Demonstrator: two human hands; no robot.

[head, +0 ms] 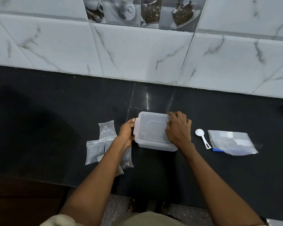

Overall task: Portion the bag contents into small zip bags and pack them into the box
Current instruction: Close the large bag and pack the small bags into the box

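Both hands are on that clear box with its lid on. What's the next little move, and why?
Probably lifting the lid off the box: the left hand grips its left edge, the right hand rests on top, and the filled small bags lie outside, unpacked.

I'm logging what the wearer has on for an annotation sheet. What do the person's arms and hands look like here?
Both forearms are bare, with no sleeves reaching them. The left hand and right hand wear no gloves, and no rings can be made out. A wristwatch with a dark strap shows at the bottom right edge. The clothing below looks light beige.
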